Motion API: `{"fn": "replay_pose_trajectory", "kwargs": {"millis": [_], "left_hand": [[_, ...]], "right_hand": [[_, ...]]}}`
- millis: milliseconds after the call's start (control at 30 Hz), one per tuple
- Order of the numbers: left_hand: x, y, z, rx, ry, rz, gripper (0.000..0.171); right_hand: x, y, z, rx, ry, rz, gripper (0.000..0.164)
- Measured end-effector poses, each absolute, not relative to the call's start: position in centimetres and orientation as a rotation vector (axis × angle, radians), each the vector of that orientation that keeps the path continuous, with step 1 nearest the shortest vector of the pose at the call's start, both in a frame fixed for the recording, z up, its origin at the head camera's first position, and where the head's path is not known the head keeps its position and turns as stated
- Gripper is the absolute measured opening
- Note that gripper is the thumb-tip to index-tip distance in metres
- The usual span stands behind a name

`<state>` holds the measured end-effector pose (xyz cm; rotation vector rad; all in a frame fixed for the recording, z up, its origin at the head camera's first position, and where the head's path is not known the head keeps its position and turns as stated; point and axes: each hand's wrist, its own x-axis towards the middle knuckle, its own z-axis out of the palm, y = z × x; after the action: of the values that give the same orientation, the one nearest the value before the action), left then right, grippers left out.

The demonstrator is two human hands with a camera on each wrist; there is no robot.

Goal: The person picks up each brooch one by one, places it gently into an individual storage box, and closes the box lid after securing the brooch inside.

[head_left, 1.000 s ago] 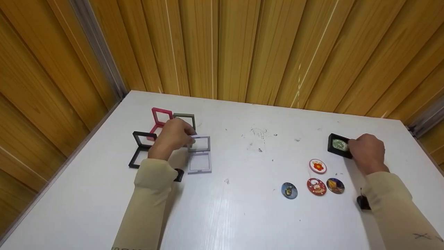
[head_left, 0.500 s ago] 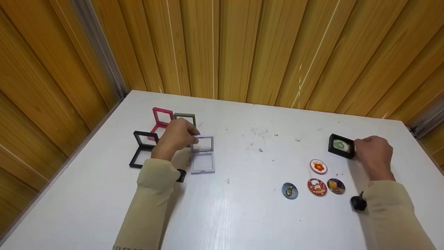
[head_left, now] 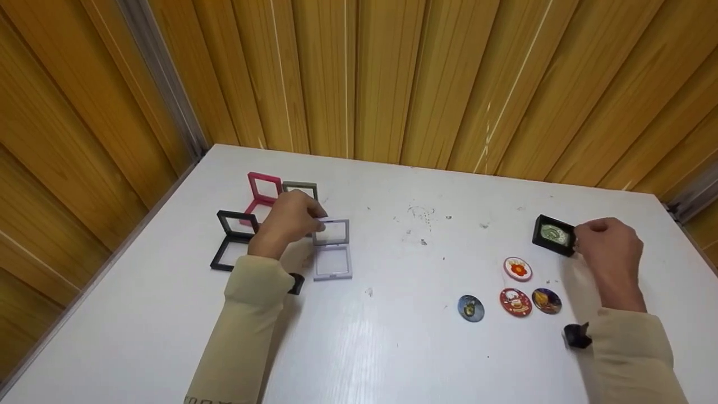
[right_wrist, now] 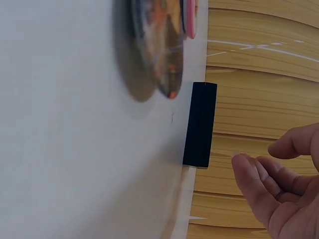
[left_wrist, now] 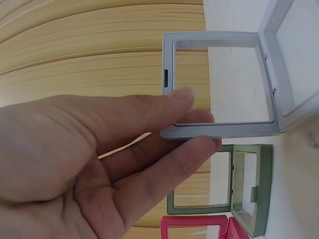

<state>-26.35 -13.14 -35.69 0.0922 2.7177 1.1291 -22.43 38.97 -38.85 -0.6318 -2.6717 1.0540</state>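
My left hand (head_left: 289,220) pinches a corner of the raised lid of a lilac display frame (head_left: 332,276). In the left wrist view the thumb (left_wrist: 169,107) lies on the front of the rim, with fingers behind and below. This frame stands hinged open, one half low on the table. At the right, a shallow black case (head_left: 553,235) with a green-and-white round badge in it lies on the table. My right hand (head_left: 610,252) is just right of it; in the right wrist view its thumb and fingers are loosely bent, apart from the case (right_wrist: 200,124), holding nothing.
Hinged frames in black (head_left: 236,214), pink (head_left: 265,177) and green (head_left: 300,184) stand open at the left. Between the hands lie a flower badge (head_left: 517,269), a red badge (head_left: 515,302), a dark badge (head_left: 546,301) and a blue badge (head_left: 470,308). Wood-look panels (head_left: 376,84) rise behind the table.
My left hand has shifted slightly right together with the lilac frame. My right hand has let go of the black case and drawn back a little to the right and nearer.
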Motion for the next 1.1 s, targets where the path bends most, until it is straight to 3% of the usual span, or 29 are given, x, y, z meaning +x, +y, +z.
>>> {"fn": "replay_pose_trajectory", "kwargs": {"millis": [700, 1100], "left_hand": [[-26.3, -12.0, -35.7, 0.112, 2.758, 1.09, 0.028], [-26.3, -11.5, -36.1, 0.151, 2.76, 1.1, 0.028]], "right_hand": [[-22.5, 36.5, -38.3, -0.464, -2.892, 1.158, 0.047], [-22.7, 36.8, -38.7, -0.464, -3.076, 1.209, 0.054]]}}
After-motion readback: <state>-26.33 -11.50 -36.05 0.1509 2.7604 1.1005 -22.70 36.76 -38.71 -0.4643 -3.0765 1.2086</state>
